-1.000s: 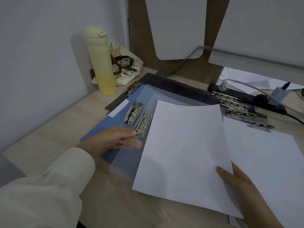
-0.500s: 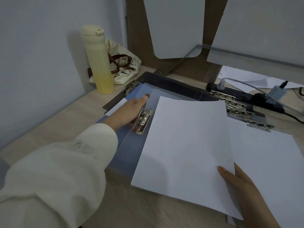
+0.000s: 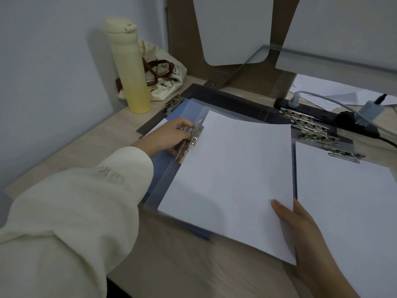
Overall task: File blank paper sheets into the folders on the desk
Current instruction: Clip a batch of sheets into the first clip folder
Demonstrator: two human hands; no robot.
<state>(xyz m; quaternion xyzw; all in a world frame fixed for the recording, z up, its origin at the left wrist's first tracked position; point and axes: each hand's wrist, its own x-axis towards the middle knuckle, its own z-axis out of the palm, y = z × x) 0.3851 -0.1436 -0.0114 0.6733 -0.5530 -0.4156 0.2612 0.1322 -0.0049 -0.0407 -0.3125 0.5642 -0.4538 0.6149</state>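
**Sheet over open folder, left hand on clip**

Closest to me is a bare strip of desk [image 3: 171, 265] along the front edge, open between the sleeve [image 3: 75, 211] and my right hand [image 3: 305, 239]. The right hand pinches the sheet [image 3: 232, 179] at its near right corner, thumb on top and fingers beneath. The sheet lies slanted over the blue folder [image 3: 159, 175], and its near right corner hangs past the folder's edge over the desk. Just right of it, across a narrow gap, is the paper stack [image 3: 348, 211], with the edges almost parallel.

The left hand [image 3: 167, 136] is well apart from the right, fingers curled around the metal clip [image 3: 192, 138] on the folder's left side. The sheet's far left edge touches that clip. I can't tell if it sits under the clamp plate.

Farther back, a dark folder [image 3: 236, 102] shows under the blue one. Spare clips [image 3: 311, 130] line the far right, with the power strip [image 3: 318, 114] behind them. The bottle [image 3: 131, 67] and bag [image 3: 165, 76] fill the far left corner against the wall. Open desk runs left of the folders.
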